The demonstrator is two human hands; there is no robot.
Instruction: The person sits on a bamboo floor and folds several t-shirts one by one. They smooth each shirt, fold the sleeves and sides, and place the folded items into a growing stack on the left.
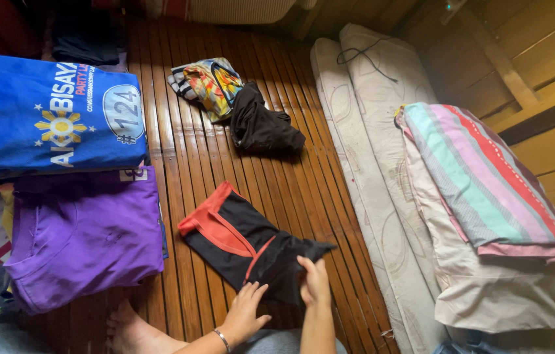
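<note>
Low in the middle of the frame, on a floor of narrow bamboo slats (192, 164) with a warm reddish sheen, lie black shorts with a red waistband (241, 242), laid slantwise with the waistband toward the upper left and thin red piping down the side; the cloth looks smooth and a little glossy. At their lower end the left hand (244, 311) lies flat on the fabric with fingers spread, a thin bracelet on the wrist, while the right hand (315, 280) pinches a fold of the black cloth between thumb and fingers. A bare foot (126, 328) rests on the slats at the bottom edge, left of the hands. Just left of the shorts sits a folded purple shirt (84, 236), soft and matte, and above it a folded blue shirt (48, 115) with printed white and yellow graphics. Toward the upper middle, well apart from the hands, a crumpled dark garment (264, 128) touches a bunched multicoloured cloth (205, 84). Along the right side runs a pale quilted mattress (369, 164) with stitched oval patterns, a dark cord (362, 56) lying on its far end. On it rests a pillow in a pale pink case (487, 288), topped by another in pastel stripes (487, 174). Wooden plank walls (539, 65) close the upper right corner
</note>
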